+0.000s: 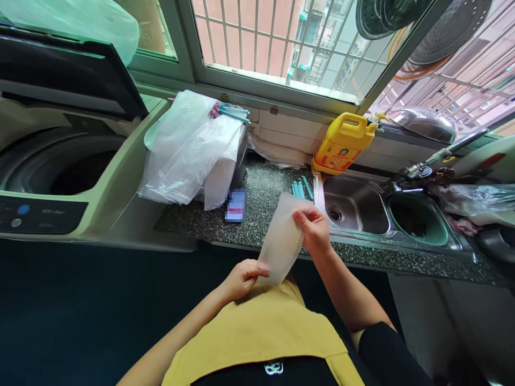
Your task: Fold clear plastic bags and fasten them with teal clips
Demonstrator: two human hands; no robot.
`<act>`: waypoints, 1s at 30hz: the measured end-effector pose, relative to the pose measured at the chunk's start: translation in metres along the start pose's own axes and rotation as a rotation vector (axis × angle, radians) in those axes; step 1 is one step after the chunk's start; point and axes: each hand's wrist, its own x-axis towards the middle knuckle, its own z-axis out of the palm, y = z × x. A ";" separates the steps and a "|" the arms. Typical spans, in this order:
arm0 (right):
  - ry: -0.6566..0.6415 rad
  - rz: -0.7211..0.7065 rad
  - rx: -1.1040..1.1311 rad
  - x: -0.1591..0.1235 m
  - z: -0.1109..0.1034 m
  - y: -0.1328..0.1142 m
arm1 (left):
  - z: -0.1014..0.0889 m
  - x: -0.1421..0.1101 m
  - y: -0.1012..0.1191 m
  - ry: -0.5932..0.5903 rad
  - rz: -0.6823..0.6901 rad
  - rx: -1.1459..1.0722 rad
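A flat, translucent white plastic bag [281, 233] is stretched between my two hands in front of the counter edge. My left hand [242, 277] pinches its lower left corner, thumb laid along the plastic. At the upper right side, my right hand [314, 229] grips the edge between thumb and fingers. Just beyond the bag, several thin teal plastic strips [298, 189] lie on the speckled counter [257, 185], beside the sink. To the left of them is a small blurred packet or card [235, 205].
A sink [354, 203] with a green basin [418, 217] is on the right, a yellow jug [344, 143] behind it. White plastic sheeting [189, 150] covers something at left, beside an open washing machine [60, 161]. A barred window [277, 43] runs behind.
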 end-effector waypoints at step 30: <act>-0.602 -0.161 -0.853 0.082 -0.073 -0.063 | 0.017 0.147 0.051 0.345 -0.286 -0.194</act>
